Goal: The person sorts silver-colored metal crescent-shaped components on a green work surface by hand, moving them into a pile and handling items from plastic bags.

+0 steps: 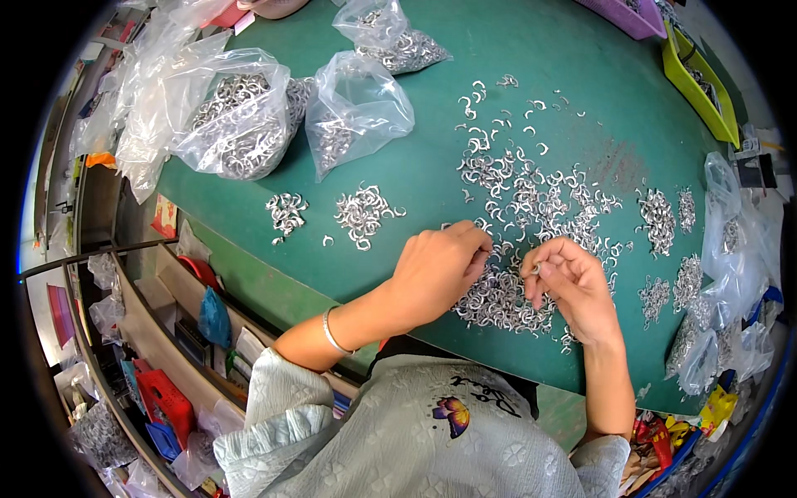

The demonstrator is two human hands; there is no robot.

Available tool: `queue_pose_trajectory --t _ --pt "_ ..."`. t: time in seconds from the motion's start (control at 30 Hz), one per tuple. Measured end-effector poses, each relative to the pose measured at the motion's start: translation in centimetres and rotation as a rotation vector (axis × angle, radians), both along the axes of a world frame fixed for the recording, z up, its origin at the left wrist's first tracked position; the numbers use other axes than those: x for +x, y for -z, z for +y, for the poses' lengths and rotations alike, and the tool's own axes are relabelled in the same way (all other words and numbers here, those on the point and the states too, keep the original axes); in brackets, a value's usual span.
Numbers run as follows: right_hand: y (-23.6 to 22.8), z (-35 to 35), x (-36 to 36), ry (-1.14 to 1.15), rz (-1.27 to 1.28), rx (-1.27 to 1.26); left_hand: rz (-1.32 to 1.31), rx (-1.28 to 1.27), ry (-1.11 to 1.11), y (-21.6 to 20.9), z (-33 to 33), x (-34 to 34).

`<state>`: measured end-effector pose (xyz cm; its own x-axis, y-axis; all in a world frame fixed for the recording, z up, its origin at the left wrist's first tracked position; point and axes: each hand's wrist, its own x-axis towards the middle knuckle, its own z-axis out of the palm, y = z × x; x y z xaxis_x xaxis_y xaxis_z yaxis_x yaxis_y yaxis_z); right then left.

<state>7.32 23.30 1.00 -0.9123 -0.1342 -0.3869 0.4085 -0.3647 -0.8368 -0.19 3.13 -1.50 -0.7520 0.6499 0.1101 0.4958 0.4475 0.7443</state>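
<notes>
A large heap of small silvery C-shaped metal pieces (502, 299) spreads over the green tabletop right in front of me. My right hand (574, 286), above the heap's right side, pinches one small metal piece (537, 269) between thumb and fingers. At the heap's left edge, my left hand (444, 270) is closed with its fingers curled down; whatever they hold is hidden. Looser metal pieces (531, 195) trail away behind both hands. Left of my left hand lie two smaller piles, a compact pile (363, 214) and a farther pile (286, 214).
Clear plastic bags of metal pieces stand at the back left, including a big bag (241, 124) and a smaller bag (353, 108). More small piles (656, 220) and bags (721, 274) line the right edge. A yellow-green basket (701, 83) and a purple basket (624, 17) sit far right.
</notes>
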Motion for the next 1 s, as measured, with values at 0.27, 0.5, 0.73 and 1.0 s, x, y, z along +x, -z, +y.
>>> queue_pose_trajectory --t 0.27,0.5,0.73,1.0 --pt "0.7 -0.8 -0.3 -0.080 0.170 0.447 -1.415 0.946 0.110 -0.6 -1.6 -1.9" --pt "1.1 -3.7 -1.7 -0.178 0.584 1.281 -1.233 0.905 -0.184 -0.2 -1.9 -1.2" --pt "1.6 -3.4 -1.9 -0.207 0.681 1.344 -0.820 0.501 -0.222 -0.9 -2.1 0.1" --pt "0.4 -1.5 -1.2 -0.104 0.118 0.294 -0.745 0.331 -0.214 -0.8 -2.9 0.5"
